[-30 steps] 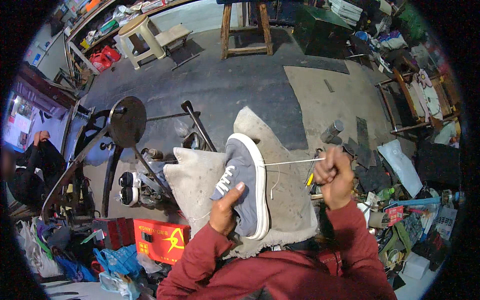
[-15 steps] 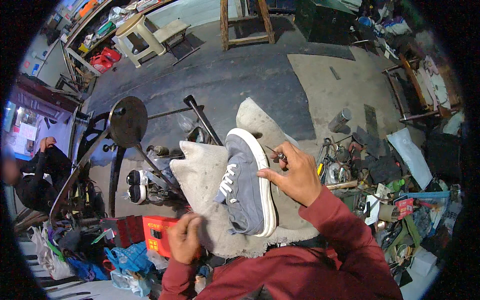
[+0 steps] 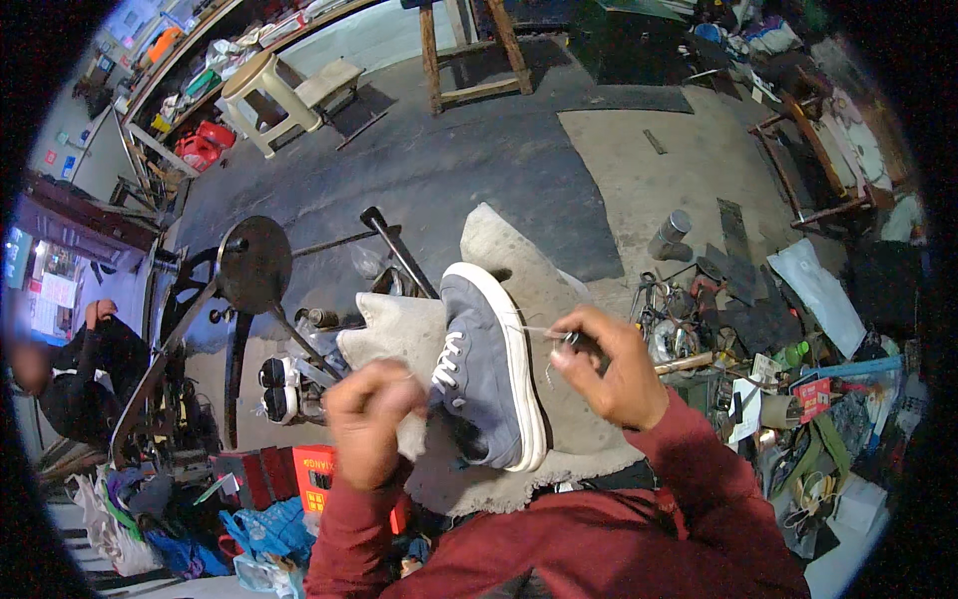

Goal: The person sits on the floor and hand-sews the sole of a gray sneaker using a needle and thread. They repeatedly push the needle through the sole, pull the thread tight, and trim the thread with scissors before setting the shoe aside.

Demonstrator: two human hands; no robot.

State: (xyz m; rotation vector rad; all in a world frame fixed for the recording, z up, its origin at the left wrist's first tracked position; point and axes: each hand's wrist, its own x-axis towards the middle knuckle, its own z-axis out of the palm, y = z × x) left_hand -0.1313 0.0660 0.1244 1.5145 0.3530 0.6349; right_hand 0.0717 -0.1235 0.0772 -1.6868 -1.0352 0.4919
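Grey shoe [image 3: 474,349] supported on spotted cloth [image 3: 579,429]. Thin tool [image 3: 572,339] gripped in right hand [image 3: 604,367], pointed toward white sole [image 3: 521,399]. Left hand [image 3: 371,419] blurred, fingers curled; grip cannot be told. Red box [image 3: 313,465], lower left; contents not seen.

Your bare left hand [image 3: 374,419] is raised at the end of a nearly upright forearm, its fingers curled; blur hides their exact pose. Your bare right hand [image 3: 579,349] sits a little farther from your body, fingers bent and drawn in toward the thumb, with that forearm slanting inward from the lower right. Dark red long fabric sleeves [image 3: 704,459] cover both arms to the wrists. Your hands are apart.
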